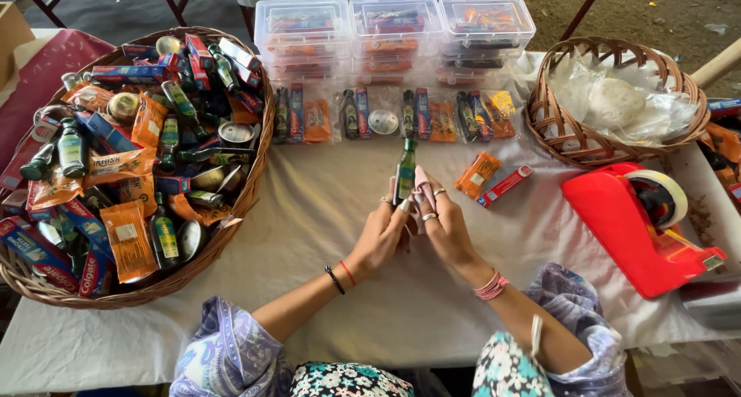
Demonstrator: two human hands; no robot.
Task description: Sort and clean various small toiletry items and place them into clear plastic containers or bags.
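Note:
My left hand (382,235) and my right hand (441,223) meet over the middle of the cloth-covered table (324,212). Between them stands a small green bottle (405,173), upright, with a thin clear plastic pouch (423,188) pressed against it by my right fingers. Both hands grip the bottle and pouch together. Just right of the hands lie an orange sachet (478,174) and a small red toothpaste box (505,185) on the cloth.
A large wicker basket (251,181) of bottles, sachets, tins and boxes fills the left. Packed clear pouches (386,115) lie in a row behind, before three stacked clear plastic boxes (395,26). At right stand a basket of plastic bags (614,100) and a red tape dispenser (641,227).

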